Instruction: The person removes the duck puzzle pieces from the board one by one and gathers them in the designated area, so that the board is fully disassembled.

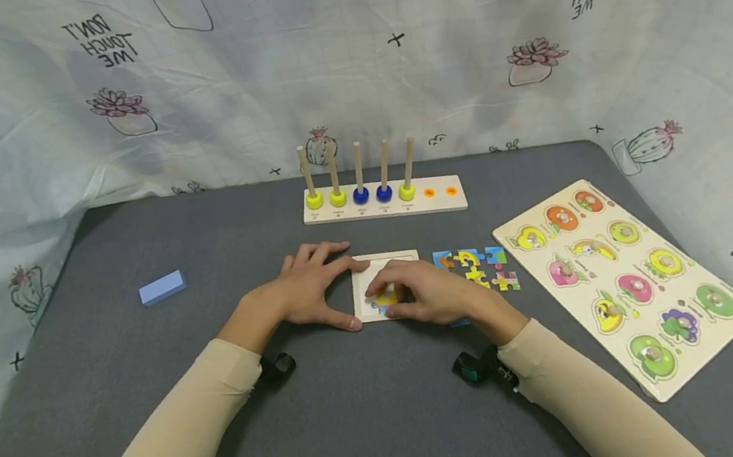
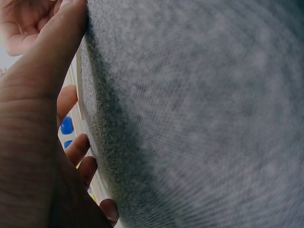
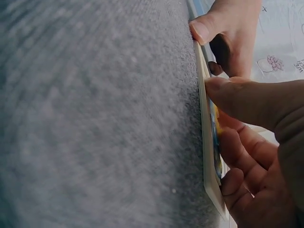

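A small white puzzle tray (image 1: 382,258) lies in front of the person, with yellow and blue jigsaw pieces (image 1: 386,300) inside at its near side. Spread out at the tray's left edge is the left hand (image 1: 307,287), its thumb at the near corner and its index finger at the far corner. Over the tray the right hand (image 1: 431,290) has curled fingers and thumb about a jigsaw piece. In the right wrist view the thumb (image 3: 223,92) is at the tray's rim while the other fingertips touch the pieces. The right hand hides part of the tray.
Several loose jigsaw pieces (image 1: 475,271) lie right of the tray. A peg stacker (image 1: 384,205) with yellow and blue rings stands behind. A fruit knob board (image 1: 609,285) is on the right, a blue block (image 1: 162,288) on the left, all on a grey table (image 1: 344,442).
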Action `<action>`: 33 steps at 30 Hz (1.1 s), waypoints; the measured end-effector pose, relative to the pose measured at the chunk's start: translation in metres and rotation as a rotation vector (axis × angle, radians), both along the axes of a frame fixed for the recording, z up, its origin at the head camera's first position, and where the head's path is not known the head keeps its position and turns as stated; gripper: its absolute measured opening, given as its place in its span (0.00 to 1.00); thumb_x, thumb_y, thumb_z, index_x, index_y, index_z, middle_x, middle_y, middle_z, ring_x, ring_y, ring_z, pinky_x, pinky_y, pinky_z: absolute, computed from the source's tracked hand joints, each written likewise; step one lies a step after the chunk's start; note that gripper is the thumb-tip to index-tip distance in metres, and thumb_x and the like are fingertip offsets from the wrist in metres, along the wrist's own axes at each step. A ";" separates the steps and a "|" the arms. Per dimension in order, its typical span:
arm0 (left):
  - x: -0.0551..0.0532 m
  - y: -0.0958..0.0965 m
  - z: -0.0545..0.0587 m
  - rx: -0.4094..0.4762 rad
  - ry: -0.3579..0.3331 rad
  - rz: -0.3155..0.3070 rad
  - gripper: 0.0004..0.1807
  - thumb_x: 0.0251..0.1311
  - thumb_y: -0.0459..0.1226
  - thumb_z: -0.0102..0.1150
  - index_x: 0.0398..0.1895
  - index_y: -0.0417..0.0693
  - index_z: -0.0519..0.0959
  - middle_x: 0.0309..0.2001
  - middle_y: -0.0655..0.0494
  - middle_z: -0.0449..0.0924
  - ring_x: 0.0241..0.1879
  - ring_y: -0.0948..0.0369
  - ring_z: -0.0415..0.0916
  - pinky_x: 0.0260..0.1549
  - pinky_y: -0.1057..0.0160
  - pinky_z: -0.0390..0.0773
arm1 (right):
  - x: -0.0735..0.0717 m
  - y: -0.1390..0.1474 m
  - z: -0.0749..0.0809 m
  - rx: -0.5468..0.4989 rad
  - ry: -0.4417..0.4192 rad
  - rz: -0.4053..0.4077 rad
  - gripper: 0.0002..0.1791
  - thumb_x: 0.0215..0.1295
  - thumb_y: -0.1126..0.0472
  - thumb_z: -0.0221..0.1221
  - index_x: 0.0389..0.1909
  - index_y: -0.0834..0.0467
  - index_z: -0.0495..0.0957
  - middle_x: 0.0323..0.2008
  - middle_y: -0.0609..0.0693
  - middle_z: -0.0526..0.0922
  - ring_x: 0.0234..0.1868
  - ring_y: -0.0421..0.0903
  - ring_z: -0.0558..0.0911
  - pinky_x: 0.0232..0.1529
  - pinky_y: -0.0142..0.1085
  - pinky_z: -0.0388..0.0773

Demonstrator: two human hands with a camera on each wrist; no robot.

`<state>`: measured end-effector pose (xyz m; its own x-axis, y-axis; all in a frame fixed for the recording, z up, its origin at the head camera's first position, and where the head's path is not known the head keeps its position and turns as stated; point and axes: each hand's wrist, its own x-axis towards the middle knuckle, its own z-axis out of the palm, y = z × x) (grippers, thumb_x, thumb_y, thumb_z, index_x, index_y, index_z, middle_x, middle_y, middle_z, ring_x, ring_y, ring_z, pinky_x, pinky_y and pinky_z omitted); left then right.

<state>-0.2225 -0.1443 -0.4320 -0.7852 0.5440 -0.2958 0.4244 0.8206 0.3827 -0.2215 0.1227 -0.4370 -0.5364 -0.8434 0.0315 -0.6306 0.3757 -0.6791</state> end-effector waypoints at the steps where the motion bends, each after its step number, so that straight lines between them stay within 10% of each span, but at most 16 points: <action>1: 0.000 0.000 0.000 -0.003 0.001 0.001 0.54 0.45 0.76 0.66 0.78 0.77 0.62 0.83 0.58 0.45 0.77 0.48 0.44 0.67 0.36 0.54 | 0.000 0.000 0.000 -0.006 -0.003 -0.001 0.19 0.70 0.62 0.67 0.60 0.53 0.81 0.52 0.48 0.81 0.40 0.43 0.78 0.45 0.38 0.77; 33: 0.000 0.001 0.002 -0.001 0.002 0.009 0.53 0.45 0.75 0.67 0.77 0.77 0.62 0.83 0.58 0.45 0.76 0.47 0.46 0.66 0.36 0.55 | -0.004 0.004 -0.003 -0.034 -0.083 -0.013 0.14 0.68 0.61 0.68 0.52 0.53 0.78 0.43 0.45 0.79 0.38 0.45 0.76 0.42 0.39 0.74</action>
<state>-0.2220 -0.1429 -0.4305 -0.7905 0.5369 -0.2946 0.4181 0.8246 0.3810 -0.2254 0.1263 -0.4398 -0.5490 -0.8357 0.0149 -0.5667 0.3591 -0.7416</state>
